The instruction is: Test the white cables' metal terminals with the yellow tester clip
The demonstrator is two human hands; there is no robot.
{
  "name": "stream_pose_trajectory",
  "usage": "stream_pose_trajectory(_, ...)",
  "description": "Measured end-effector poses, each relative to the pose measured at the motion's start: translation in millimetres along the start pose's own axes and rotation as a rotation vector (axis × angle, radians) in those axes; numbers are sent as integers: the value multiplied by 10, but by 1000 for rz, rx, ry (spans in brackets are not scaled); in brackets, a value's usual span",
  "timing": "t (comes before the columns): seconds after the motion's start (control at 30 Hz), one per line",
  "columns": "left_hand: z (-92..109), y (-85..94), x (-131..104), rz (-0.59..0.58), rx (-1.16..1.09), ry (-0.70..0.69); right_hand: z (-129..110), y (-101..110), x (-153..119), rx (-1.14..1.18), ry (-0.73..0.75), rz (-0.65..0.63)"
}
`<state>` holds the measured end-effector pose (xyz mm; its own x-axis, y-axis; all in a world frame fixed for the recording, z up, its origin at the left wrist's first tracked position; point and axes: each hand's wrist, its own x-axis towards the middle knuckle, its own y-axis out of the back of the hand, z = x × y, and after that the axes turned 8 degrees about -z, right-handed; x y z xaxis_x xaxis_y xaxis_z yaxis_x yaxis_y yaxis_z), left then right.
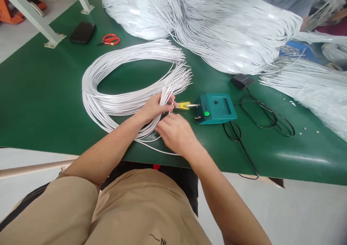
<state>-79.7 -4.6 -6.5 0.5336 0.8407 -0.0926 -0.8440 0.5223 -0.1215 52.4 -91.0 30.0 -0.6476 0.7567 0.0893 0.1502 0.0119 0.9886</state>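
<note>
My left hand (155, 106) is closed round a small bundle of white wires (166, 93), their cut ends sticking up past the thumb. Just right of it, my right hand (177, 132) is curled with its fingertips against these wires; what it pinches is hidden under the fingers. A loose wire runs out beneath the right wrist. Behind my left hand lies a large curved bundle of white wires (90, 82), its ends pointing right. Close to my fingertips, a yellow part (183, 105) with a metal tip points at a teal box-shaped device (213, 108) with a green button.
Red-handled scissors (110, 39) and a dark case (82, 33) lie at the back left. Big heaps of white wire (230, 31) cover the back, with another pile (311, 85) at right. A black cord (271, 120) loops right of the device. Another person stands behind the heaps.
</note>
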Motion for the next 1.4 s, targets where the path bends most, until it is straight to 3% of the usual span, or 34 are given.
stream_pose_trajectory(0.07,19,-18,-11,-18,-38,21,-205,-74,4,-43,24,-105)
stream_pose_trajectory(0.17,42,-52,-20,-2,-72,57,-388,-98,-30,-6,-108,-204)
stream_pose_trajectory(0.3,50,-67,-23,44,-99,108,-327,73,-56,421,-276,-334)
stream_pose_trajectory(0.37,55,-62,-32,26,-106,88,-146,169,-31,683,-419,-231)
stream_pose_trajectory(0.43,69,-60,-48,-11,-100,42,87,229,14,872,-669,72)
stream_pose_trajectory(0.5,90,-67,-69,-45,-67,10,299,246,62,1076,-810,317)
stream_pose_trajectory(0.57,108,-80,-87,-74,-18,0,430,237,101,1301,-803,445)
stream_pose_trajectory(0.67,118,-99,-96,-78,12,-33,451,203,134,1481,-735,517)
stream_pose_trajectory(0.87,85,-109,-74,-21,-51,-76,335,114,159,1514,-700,514)
stream_pose_trajectory(1.1,75,-126,-88,35,55,-128,330,60,184,1932,-691,481)
stream_pose_trajectory(1.17,89,-130,-93,38,94,-138,326,70,182,1907,-712,467)
stream_pose_trajectory(1.4,137,-130,-104,-72,95,-148,392,180,139,1400,-586,435)
